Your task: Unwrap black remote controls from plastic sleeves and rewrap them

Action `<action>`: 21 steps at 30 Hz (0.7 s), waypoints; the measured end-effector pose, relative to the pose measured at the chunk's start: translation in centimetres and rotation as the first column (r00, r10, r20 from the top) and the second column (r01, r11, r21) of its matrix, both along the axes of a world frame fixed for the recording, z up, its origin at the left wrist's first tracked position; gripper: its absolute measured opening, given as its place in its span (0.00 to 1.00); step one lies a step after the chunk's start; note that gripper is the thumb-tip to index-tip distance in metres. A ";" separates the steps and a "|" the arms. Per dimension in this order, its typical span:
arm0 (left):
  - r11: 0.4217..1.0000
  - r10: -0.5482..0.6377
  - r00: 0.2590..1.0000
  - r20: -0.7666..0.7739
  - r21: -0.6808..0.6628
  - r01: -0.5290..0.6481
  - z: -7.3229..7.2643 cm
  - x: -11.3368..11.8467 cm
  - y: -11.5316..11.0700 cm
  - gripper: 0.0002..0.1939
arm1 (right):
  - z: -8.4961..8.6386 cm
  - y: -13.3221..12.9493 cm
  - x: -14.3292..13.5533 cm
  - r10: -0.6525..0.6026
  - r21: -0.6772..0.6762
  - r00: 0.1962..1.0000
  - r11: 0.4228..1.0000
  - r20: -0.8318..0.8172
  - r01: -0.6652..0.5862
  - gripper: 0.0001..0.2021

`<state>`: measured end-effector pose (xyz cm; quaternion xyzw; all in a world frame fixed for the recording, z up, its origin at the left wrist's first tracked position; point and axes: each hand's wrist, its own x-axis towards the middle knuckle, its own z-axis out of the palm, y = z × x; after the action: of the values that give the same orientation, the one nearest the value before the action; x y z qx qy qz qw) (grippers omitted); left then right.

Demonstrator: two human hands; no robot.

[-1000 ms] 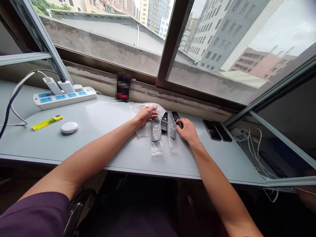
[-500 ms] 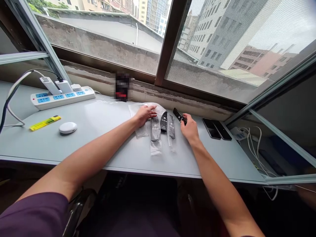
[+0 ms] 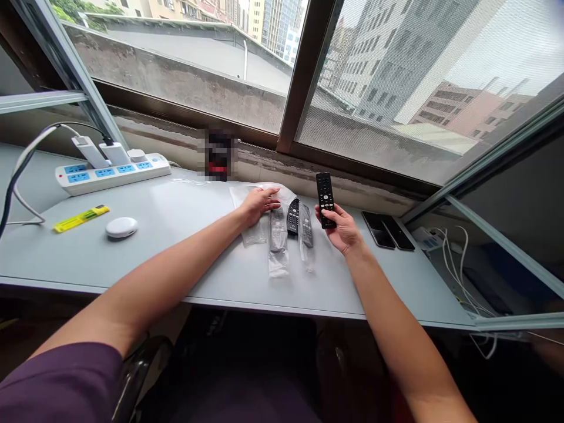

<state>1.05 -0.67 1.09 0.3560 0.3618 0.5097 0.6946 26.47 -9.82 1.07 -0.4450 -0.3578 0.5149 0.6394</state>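
Observation:
Held up in my right hand point(image 3: 342, 228) is a black remote control point(image 3: 325, 197), its button side facing me and my thumb across its lower part. My left hand point(image 3: 259, 205) rests with loosely spread fingers on clear plastic bags point(image 3: 285, 191) at the back of the table. Just right of that hand lies a remote in a clear sleeve point(image 3: 278, 232). Beside it is a bare black remote point(image 3: 293, 217), partly covered by its neighbours. A second sleeved remote point(image 3: 305, 226) lies to its right.
A white power strip point(image 3: 114, 174) with plugs and cables stands at the back left. Nearer are a yellow packet point(image 3: 81, 218) and a white oval case point(image 3: 121, 228). Two dark phones point(image 3: 378, 229) lie on the right of the grey table point(image 3: 326, 294). A blurred dark object point(image 3: 219, 155) stands by the window.
My right hand has turned the black remote from a slanted, low position to nearly upright, with its buttons toward me. My left hand stays where it was.

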 end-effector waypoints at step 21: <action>1.000 -0.017 1.000 0.002 0.014 0.017 -0.1 0.1 0.2 0.14 | 1.8 -1.3 -1.1 0.310 -0.084 0.949 0.946 -0.054 -0.314 0.18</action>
<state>1.16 -0.48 0.96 0.3632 0.3545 0.5067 0.6969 25.40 -11.16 2.91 -0.4010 -0.3867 0.6342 0.5361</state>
